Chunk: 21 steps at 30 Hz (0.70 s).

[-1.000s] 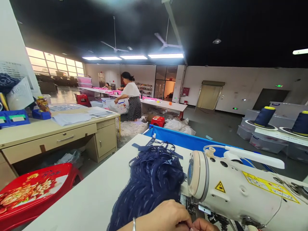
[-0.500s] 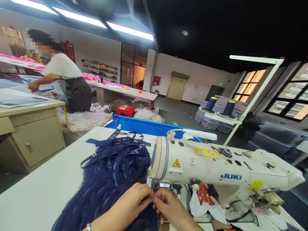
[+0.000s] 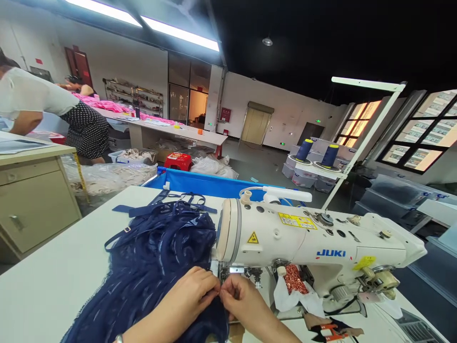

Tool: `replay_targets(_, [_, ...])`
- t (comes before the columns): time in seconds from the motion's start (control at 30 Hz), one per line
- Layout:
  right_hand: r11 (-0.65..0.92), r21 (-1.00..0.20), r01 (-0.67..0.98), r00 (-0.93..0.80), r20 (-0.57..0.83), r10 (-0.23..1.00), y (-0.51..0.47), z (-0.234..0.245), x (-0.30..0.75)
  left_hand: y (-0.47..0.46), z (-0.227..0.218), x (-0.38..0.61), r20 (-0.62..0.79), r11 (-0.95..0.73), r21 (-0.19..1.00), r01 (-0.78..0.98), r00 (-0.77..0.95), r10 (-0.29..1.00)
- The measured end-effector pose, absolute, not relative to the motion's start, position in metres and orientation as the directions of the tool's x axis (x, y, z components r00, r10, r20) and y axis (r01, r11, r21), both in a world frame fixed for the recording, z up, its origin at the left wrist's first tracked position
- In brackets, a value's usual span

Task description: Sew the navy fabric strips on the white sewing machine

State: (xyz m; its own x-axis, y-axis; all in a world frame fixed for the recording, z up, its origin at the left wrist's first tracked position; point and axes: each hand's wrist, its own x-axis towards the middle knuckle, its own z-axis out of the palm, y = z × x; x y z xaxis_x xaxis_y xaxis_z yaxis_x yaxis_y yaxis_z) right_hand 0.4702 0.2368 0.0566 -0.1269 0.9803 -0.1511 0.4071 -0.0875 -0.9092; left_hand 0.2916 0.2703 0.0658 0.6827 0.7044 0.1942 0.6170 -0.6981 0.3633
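My left hand (image 3: 193, 295) and my right hand (image 3: 243, 302) meet fingertip to fingertip, each closed in a pinch. What they pinch is too small and too covered by the fingers to make out. Directly beneath and left of them lies a heaped navy blue garment (image 3: 157, 257) of sheer, ruffled cloth with straps. Just behind the fingers are the presser foot and needle area of a white sewing machine (image 3: 264, 233). My left forearm rests over the navy cloth, and a bracelet shows at its wrist.
Orange-handled snips (image 3: 330, 331) lie right of my right hand. Reddish sequinned cloth (image 3: 295, 280) sits under the machine arm. A thread stand holds two navy cones (image 3: 304, 151). Beyond the white table (image 3: 39, 281) hangs a blue cloth bin (image 3: 207, 182); a person (image 3: 46, 95) bends at the left.
The view has shifted slightly to the right, so the machine and hands sit further left. Both hands keep their pinch. The person at the left has bent lower.
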Motion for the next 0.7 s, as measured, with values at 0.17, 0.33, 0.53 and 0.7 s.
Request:
replay_targets(0.17, [0.048, -0.848, 0.527, -0.143, -0.032, 0.989, 0.24, 0.061, 0.468, 0.268, 0.072, 0.293, 0.226, -0.75, 0.266, 0.606, 0.717, 0.66])
replay_targets(0.33, [0.028, -0.839, 0.543, -0.121, -0.045, 0.992, 0.238, 0.066, 0.463, 0.267, 0.07, 0.291, 0.235, -0.763, 0.209, 0.612, 0.725, 0.647])
replay_targets(0.53, [-0.007, -0.825, 0.566, -0.087, -0.068, 0.994, 0.238, 0.061, 0.463, 0.272, 0.065, 0.292, 0.233, -0.792, 0.175, 0.585, 0.757, 0.611])
replay_targets(0.7, [-0.032, -0.674, 0.738, 0.012, -0.034, 0.999, 0.256, 0.049, 0.476, 0.271, 0.069, 0.289, 0.179, -0.71, 0.351, 0.611, 0.7, 0.691])
